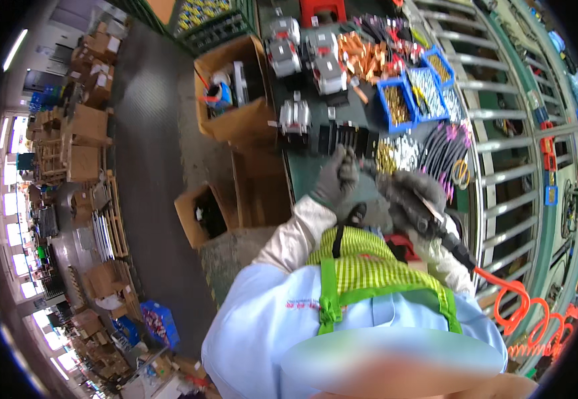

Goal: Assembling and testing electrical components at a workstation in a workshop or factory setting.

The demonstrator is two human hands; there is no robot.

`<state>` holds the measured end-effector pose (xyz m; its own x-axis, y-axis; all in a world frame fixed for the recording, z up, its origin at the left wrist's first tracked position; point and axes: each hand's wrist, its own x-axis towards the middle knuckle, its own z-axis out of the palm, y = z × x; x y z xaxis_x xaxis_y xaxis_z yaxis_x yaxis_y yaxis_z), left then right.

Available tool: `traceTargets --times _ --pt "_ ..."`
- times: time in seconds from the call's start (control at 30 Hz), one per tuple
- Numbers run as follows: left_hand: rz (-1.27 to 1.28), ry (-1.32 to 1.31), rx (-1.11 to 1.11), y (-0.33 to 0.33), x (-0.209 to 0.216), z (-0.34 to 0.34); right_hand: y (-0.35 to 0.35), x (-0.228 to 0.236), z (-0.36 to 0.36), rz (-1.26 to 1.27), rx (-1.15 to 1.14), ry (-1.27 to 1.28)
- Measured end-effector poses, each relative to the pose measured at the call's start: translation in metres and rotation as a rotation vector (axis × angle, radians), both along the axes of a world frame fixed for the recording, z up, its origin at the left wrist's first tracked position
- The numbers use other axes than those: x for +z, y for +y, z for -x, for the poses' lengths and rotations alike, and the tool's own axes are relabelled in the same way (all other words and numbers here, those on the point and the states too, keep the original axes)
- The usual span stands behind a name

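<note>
The dark green tabletop (304,174) stretches ahead of me, and at my right the orange coiled hose (492,278) should flex springily but tug back if stretched. Just beyond my left hand (339,178), on the tabletop, sits the black ribbed unit (347,137); I judge it stiff and fairly heavy for its bulk, best taken by its solid ends rather than its ribs, which may be the weaker part. My right hand (414,193) is wrapped around the dark hand tool (457,249) that meets the hose; it looks rigid and dense, with the barrel the place to grip, clear of the hose joint. My left hand's fingers are curled together, but I cannot tell whether they pinch anything. Smallest are the brass fasteners (387,157), heaped just right of the unit: light, hard, probably slippery, best pinched singly.
</note>
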<state>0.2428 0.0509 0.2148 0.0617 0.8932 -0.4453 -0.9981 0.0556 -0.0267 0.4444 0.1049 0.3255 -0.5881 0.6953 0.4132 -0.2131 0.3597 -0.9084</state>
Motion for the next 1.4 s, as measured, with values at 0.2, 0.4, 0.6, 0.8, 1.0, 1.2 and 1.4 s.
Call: traceTargets --times 0.2,0.4,0.6,0.8,1.0,1.2,1.4 --pt "-0.003 0.121 -0.088 -0.011 -0.024 0.011 0.007 -0.002 0.018 -0.475 0.066 -0.063" --pt "-0.025 -0.153 -0.030 -0.006 -0.027 0.022 0.009 -0.021 0.019 -0.277 0.020 -0.095" --pt "-0.021 0.035 -0.053 0.009 -0.034 0.024 0.015 -0.022 0.022 -0.270 0.028 -0.119" --pt "0.128 -0.007 0.055 0.042 -0.053 0.012 0.030 -0.040 0.037 -0.015 -0.157 -0.226" --pt "0.213 0.199 0.068 0.066 -0.078 0.007 0.066 -0.065 0.056 -0.105 -0.098 -0.212" --pt "0.052 0.311 0.074 0.071 -0.106 0.013 0.079 -0.088 0.065 -0.159 -0.094 -0.279" --pt "0.124 0.044 0.104 0.068 -0.089 0.015 0.084 -0.091 0.073 -0.154 -0.073 -0.250"
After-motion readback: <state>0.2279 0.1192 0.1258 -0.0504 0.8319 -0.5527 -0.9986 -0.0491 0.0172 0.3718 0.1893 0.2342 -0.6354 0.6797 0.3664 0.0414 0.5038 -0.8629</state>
